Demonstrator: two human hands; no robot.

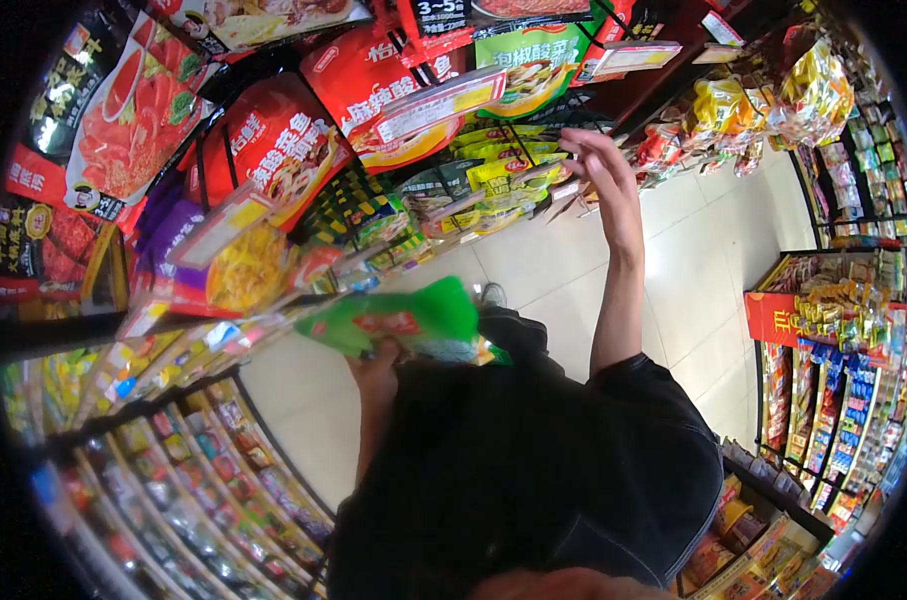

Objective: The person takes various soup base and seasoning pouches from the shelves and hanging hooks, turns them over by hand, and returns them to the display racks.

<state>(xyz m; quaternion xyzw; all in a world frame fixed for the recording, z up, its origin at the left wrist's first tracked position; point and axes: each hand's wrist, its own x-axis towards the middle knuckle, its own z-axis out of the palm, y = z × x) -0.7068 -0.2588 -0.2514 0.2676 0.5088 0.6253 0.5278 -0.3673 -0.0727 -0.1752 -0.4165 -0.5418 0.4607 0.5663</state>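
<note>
My left hand (378, 364) is closed on the lower edge of a green bag (433, 305) with a red label, held in front of my dark clothes and blurred by motion. My right hand (608, 180) is raised at the shelf's right part, fingers stretched out and slightly apart, with nothing seen in them. Its fingertips are close to the yellow-green packets (513, 180); whether they touch anything I cannot tell. Above these packets hang a green pouch (526, 65) and a red pouch (358, 85).
Price tags (443, 103) stick out along the shelf front. Snack bags (728, 105) hang at the upper right. Tiled floor (693, 240) lies below. More stocked shelves (193, 470) stand at the lower left, and a red-fronted display (773, 318) stands on the right.
</note>
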